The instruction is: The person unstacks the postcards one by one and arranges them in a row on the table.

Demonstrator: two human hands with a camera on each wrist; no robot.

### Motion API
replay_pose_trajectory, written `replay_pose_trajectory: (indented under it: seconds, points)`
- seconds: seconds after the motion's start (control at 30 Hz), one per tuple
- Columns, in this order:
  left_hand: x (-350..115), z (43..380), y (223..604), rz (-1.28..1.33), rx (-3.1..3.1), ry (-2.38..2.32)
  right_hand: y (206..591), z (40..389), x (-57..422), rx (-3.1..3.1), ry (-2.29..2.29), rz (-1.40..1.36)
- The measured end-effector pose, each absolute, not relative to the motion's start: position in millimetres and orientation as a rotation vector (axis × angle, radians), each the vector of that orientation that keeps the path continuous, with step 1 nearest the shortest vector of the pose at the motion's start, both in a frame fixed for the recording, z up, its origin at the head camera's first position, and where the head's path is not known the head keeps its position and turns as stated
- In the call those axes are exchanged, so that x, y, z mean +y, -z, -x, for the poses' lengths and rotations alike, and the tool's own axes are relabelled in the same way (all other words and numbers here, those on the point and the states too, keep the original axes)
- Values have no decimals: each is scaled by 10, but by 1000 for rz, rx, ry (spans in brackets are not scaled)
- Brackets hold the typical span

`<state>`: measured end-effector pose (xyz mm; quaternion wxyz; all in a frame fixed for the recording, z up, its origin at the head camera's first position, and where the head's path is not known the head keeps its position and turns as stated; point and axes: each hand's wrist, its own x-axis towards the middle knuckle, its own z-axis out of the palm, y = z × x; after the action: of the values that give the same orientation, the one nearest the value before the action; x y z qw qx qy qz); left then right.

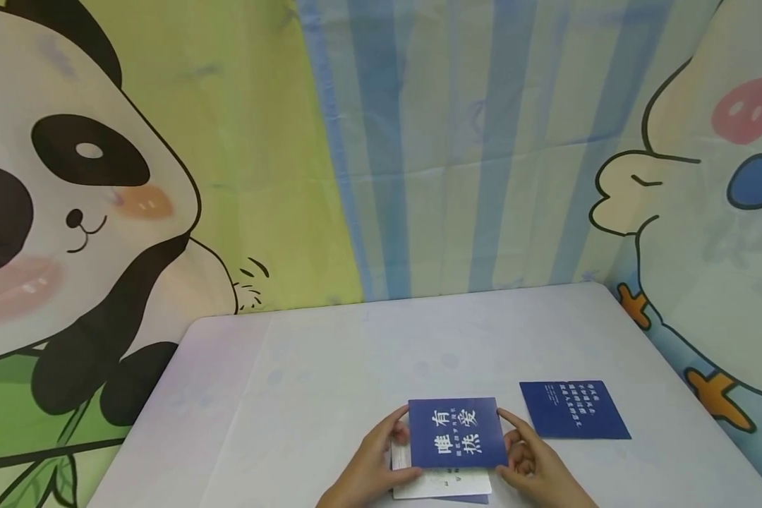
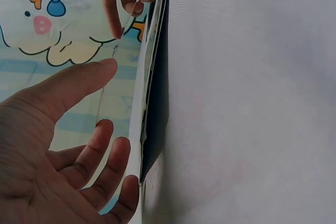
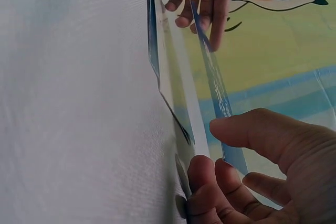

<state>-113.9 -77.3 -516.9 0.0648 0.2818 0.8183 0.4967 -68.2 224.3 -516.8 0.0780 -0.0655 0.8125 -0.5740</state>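
A blue card (image 1: pixel 457 432) with white lettering is held up by both hands at the near middle of the table. My left hand (image 1: pixel 375 458) pinches its left edge between thumb and fingers; the right hand (image 1: pixel 536 462) does the same at the right edge. Underneath, partly hidden, lies a white printed card (image 1: pixel 444 485), with the edge of another blue piece (image 1: pixel 473 499) showing below it. In the left wrist view the held card (image 2: pixel 101 98) appears as a thin line, apart from the pile (image 2: pixel 157 103). From the right wrist the held card (image 3: pixel 216 85) looks narrow and shiny.
A second blue card (image 1: pixel 574 410) with white writing lies flat to the right of the right hand. The white table (image 1: pixel 330 374) meets a curtain (image 1: pixel 444 176) at the back. Cartoon-printed cloth, with a panda (image 1: pixel 89 212) at left, surrounds the table.
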Motion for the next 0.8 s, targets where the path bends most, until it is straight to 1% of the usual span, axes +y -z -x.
replay_pose_trajectory:
  seconds: [0.1,0.37,0.63,0.8]
  points:
    - [-741,1156,5162,-874,2480,-1469,5159,677,2249,2438,1722,127]
    - [-609,1215,5107,-875,2454,-1467,5153,632,2257,2606,1763,83]
    - [-519,1276,5121,-804,2421,-1474,5109,627,2255,2556,1696,-254]
    - [-474,1298,5121,-780,2417,-1466,5107,629,2276,2562,1673,-309]
